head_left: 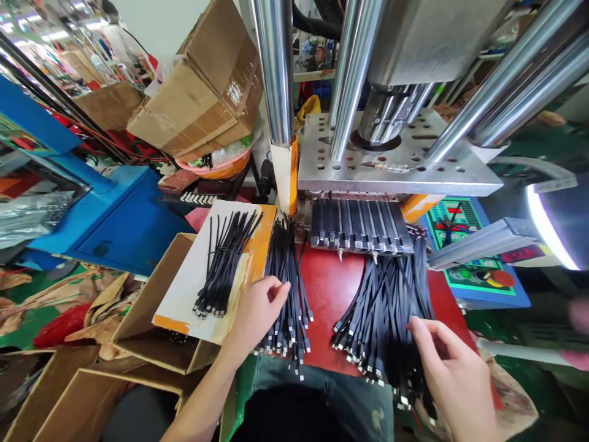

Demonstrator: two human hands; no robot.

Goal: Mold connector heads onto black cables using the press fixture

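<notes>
Centrally, 2 heaps of black cable pieces with small metal ends lie on the red worktop [329,288] in front of the press. The middle heap [288,288] runs from the machine toward the person; the left hand [255,316] rests on its near left edge, fingers [276,288] slightly spread and laid on the strands, not closed around any. The larger right heap [386,313] fans out below the mould block; the right hand [453,374] lies on its near right side, fingers [426,328] apart and bent, tips touching the strands. Whether any strand is pinched there cannot be told.

A 3rd, smaller bundle [225,264] lies on a white card [188,288] set over an open cardboard box [151,319], just left of the middle heap.

Behind the heaps sits a dark ribbed mould block [359,227], under a perforated steel plate [396,166] with polished columns [276,67] rising from it. A green control panel [464,245] lies to the right, and a lit lamp [552,227] beside it. A blue cabinet [119,221] and stacked cartons [202,92] stand at left.
</notes>
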